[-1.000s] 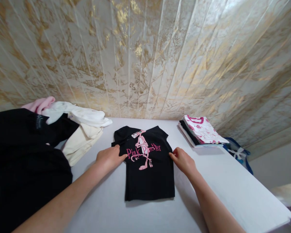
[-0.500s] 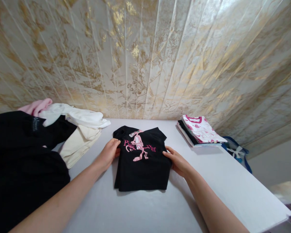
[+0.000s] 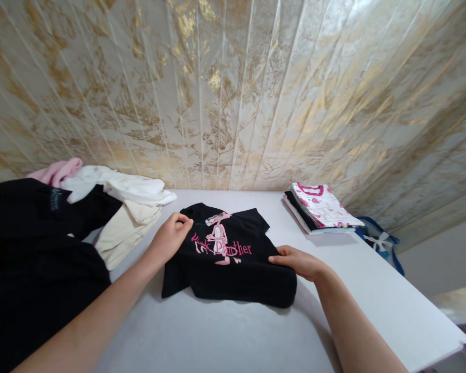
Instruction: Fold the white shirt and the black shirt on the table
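A black T-shirt (image 3: 233, 277) with a Pink Panther figure and pink lettering lies partly folded on the white table (image 3: 202, 336), its sleeves and lower edge uneven. My left hand (image 3: 173, 233) pinches the cloth at the shirt's upper left, near the shoulder. On the shirt's right side, my right hand (image 3: 295, 260) grips the edge with the thumb on top and the other fingers partly hidden beneath. The fabric between the hands is slightly wrinkled.
To the left is a loose heap of black garments (image 3: 34, 248), with cream cloth (image 3: 128, 230), white cloth (image 3: 120, 184) and pink cloth (image 3: 56, 171). A folded clothes stack (image 3: 320, 210) sits at the back right. Beyond the table's right edge is a blue-trimmed bag (image 3: 380, 243).
The shirt has spread wider, with its lower left part swung out leftward and its right side drawn right. My right hand has moved right; my left hand has risen slightly.
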A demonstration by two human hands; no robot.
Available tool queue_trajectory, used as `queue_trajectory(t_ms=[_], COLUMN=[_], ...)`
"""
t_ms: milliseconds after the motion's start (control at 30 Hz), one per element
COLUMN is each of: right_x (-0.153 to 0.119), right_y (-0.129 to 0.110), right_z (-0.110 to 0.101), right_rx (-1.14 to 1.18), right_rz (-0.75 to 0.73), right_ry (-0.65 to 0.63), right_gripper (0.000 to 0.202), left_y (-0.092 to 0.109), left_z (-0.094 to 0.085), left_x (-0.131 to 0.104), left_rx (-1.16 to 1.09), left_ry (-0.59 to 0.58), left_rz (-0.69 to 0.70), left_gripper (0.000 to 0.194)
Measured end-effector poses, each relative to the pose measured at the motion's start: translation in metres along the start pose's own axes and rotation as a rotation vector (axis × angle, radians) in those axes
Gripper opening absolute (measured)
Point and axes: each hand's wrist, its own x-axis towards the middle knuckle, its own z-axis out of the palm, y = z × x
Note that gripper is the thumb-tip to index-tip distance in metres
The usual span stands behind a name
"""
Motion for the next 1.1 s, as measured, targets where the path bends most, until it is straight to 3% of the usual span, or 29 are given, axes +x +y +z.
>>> queue_trajectory(t_ms=[133,200,267,333,400,433,567,733,933,1100], right_x=[-0.006,-0.001,0.009,0.021,0.032,0.036,0.055,0.089,0.105,0.097], right_y=[-0.002,0.001,0.007,0.013,0.016,0.015,-0.001,-0.02,-0.011,-0.007], right_z=[-0.004,-0.008,-0.012,-0.014,-0.013,-0.01,0.004,0.01,0.005,0.004], right_rx=[-0.198,-0.245,-0.303,-0.404,-0.525,-0.581,-0.821,-1.115,-1.291,-1.339], right_rz=[0.052,0.027,-0.08,-0.224,-0.352,-0.405,-0.476,-0.288,0.049,0.122], right_ry=[-0.004,0.119,0.39,0.673,0.799,0.8,0.701,0.601,0.895,0.962], right_gripper=[0.051,0.052,0.045,0.033,0.025,0.024,0.028,0.033,0.038,0.036], left_y=[0.011,0.015,0.019,0.022,0.021,0.019,-0.001,-0.023,-0.028,-0.037], left_z=[-0.003,-0.004,-0.005,-0.004,0.001,0.004,0.023,0.033,0.031,0.032], left_x=[-0.02,-0.028,-0.032,-0.032,-0.029,-0.026,-0.017,-0.015,-0.011,-0.004], left_rx=[0.621,0.799,0.899,0.921,0.865,0.818,0.666,0.715,0.698,0.747], left_ry=[-0.33,-0.439,-0.385,-0.209,-0.076,-0.068,-0.215,-0.198,-0.17,-0.021], left_rz=[0.116,0.098,0.103,0.173,0.277,0.319,0.384,0.389,0.339,0.269], left_gripper=[0.026,0.031,0.032,0.031,0.031,0.032,0.026,0.028,0.028,0.04])
